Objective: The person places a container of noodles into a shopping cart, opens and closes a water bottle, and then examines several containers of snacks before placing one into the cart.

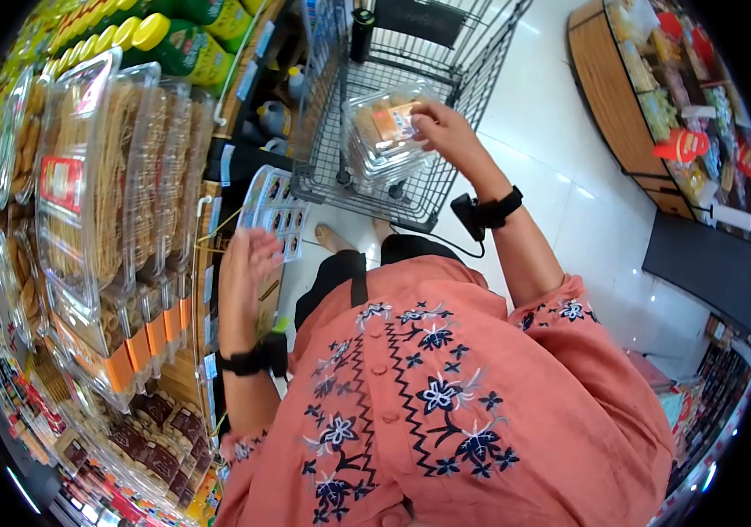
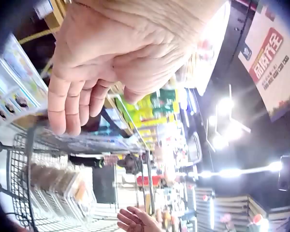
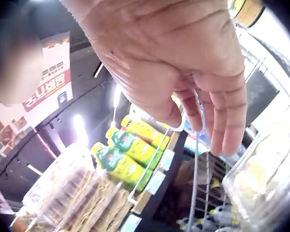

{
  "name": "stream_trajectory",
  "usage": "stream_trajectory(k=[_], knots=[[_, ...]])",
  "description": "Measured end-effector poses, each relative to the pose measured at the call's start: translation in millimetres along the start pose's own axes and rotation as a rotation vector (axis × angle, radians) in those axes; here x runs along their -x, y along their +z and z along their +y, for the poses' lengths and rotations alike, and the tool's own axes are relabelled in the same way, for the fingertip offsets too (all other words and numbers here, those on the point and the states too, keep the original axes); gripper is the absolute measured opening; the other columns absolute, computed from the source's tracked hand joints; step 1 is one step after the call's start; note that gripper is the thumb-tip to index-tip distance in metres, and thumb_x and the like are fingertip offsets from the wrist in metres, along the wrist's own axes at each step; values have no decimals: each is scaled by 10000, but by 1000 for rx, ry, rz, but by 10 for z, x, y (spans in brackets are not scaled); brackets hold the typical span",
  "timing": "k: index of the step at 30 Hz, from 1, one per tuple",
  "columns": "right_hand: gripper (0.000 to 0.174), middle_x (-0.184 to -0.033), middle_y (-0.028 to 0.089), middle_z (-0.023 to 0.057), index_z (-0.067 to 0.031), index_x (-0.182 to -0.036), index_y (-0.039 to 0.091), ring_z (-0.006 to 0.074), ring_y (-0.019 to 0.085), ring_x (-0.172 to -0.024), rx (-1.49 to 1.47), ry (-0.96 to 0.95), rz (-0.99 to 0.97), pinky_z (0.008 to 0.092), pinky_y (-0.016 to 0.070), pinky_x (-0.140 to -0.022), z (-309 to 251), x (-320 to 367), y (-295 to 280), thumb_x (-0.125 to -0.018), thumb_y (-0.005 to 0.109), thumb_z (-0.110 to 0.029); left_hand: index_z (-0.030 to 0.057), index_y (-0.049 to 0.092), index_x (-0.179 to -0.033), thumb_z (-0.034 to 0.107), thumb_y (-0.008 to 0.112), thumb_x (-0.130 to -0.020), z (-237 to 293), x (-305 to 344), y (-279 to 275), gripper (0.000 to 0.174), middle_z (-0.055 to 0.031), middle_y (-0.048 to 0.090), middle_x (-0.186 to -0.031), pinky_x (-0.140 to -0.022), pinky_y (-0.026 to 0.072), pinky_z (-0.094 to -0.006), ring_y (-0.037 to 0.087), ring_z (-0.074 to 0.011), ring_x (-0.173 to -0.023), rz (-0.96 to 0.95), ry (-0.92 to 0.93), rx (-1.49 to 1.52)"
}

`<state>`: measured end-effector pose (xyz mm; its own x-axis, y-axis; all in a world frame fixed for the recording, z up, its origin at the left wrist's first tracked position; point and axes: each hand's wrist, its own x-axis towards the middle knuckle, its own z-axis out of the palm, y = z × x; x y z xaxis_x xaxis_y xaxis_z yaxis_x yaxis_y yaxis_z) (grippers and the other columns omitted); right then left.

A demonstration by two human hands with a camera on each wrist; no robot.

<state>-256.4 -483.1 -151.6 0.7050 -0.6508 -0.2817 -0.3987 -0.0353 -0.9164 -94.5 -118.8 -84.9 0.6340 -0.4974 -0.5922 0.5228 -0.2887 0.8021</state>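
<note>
Pink shirt [image 1: 419, 395] nearest the head camera, then the cart [image 1: 421, 21] just ahead; looks, as a judgement, to be at the step of loading or settling clear boxes [image 1: 373, 129] in the basket; shows the stack directly beneath the right hand [image 1: 453, 140], inside the near end of the cart. Pinches nothing with the right hand, fingers loosely bent and slightly apart; impossible to tell whether any fingertip brushes a lid. Likewise empty at the left hand [image 1: 250, 263], fingers relaxed, fairly close together, hanging beside the shelf edge [image 1: 254, 61]. Seems to call next for a straight lift away from the lids, or a light grip at their rims if straightening.

Mind the wire side to the right of the right hand, and the near rim on the body side; watch the hanging sheet [image 1: 283, 206] just beyond the left hand, and noodle packs [image 1: 112, 189] to its left; find most room over the floor [image 1: 529, 167], outward from the right hand.
</note>
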Motion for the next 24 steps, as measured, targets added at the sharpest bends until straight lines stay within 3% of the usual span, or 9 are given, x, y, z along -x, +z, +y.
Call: stream_trajectory(k=[5, 11, 13, 14, 17, 18, 21, 23, 24], knots=[[418, -1068, 686, 228, 59, -1154, 625, 316, 674, -967, 145, -33, 150, 371, 525, -871, 457, -194, -286, -880, 636, -257, -66, 513, -1320, 537, 510, -1007, 167, -1136, 797, 679, -219, 580, -1304, -948, 527, -414, 611, -316, -1182, -176, -59, -190], [505, -1171, 632, 281, 68, -1226, 598, 408, 591, -1139, 388, -55, 310, 437, 459, -1016, 719, -343, -142, -850, 662, -262, -54, 260, -1517, 525, 491, -1003, -391, -2463, 1314, 808, -284, 349, -1517, -1053, 426, -528, 418, -407, -1377, -228, -392, -330], [515, -1195, 620, 279, 69, -1238, 588, 420, 587, -1132, 441, -92, 388, 448, 469, -1007, 853, -400, -45, -842, 683, -248, -29, 184, -1553, 514, 476, -1009, -608, -2770, 1378, 822, -291, 293, -1549, -1073, 400, -538, 379, -420, -1405, -234, -489, -407], [518, -1201, 616, 279, 69, -1241, 585, 421, 587, -1131, 464, -75, 405, 449, 472, -1003, 871, -423, -8, -842, 686, -245, -16, 241, -1527, 520, 470, -1007, -853, -3017, 1372, 781, -276, 366, -1477, -992, 463, -565, 473, -424, -1299, -158, -520, -415], [484, -1173, 615, 268, 70, -1195, 592, 420, 595, -1085, 528, -97, 478, 454, 495, -953, 1018, -558, 85, -822, 707, -217, 99, 447, -1397, 499, 434, -1006, -1381, -3603, 1320, 559, -153, 492, -1140, -880, 482, -577, 514, -308, -949, -40, -541, -385], [473, -1147, 618, 261, 68, -1179, 591, 419, 597, -1065, 529, -89, 473, 456, 500, -937, 987, -571, 98, -815, 710, -209, 117, 384, -1480, 544, 397, -1013, -1469, -3753, 1330, 633, -203, 482, -1298, -894, 485, -568, 533, -369, -1056, 16, -642, -417], [455, -1006, 590, 221, 47, -1116, 561, 408, 592, -974, 527, -68, 461, 466, 510, -835, 1041, -650, 161, -776, 753, -186, 110, 326, -1530, 592, 373, -1010, -1476, -3739, 1364, 711, -238, 435, -1407, -912, 490, -558, 522, -397, -1165, -22, -708, -323], [497, -1041, 586, 224, 41, -1138, 550, 411, 590, -984, 524, 13, 406, 469, 509, -838, 1117, -699, 183, -762, 779, -189, 70, 307, -1534, 658, 326, -997, -1862, -4076, 1121, 797, -246, 385, -1477, -904, 512, -515, 466, -385, -1259, -223, -631, -352], [547, -1054, 575, 227, 38, -1180, 537, 415, 586, -986, 458, 61, 349, 472, 504, -860, 1046, -685, 162, -756, 798, -190, 82, 303, -1540, 661, 310, -998, -2112, -4292, 1060, 793, -241, 396, -1481, -905, 514, -500, 480, -385, -1246, -202, -670, -314]])
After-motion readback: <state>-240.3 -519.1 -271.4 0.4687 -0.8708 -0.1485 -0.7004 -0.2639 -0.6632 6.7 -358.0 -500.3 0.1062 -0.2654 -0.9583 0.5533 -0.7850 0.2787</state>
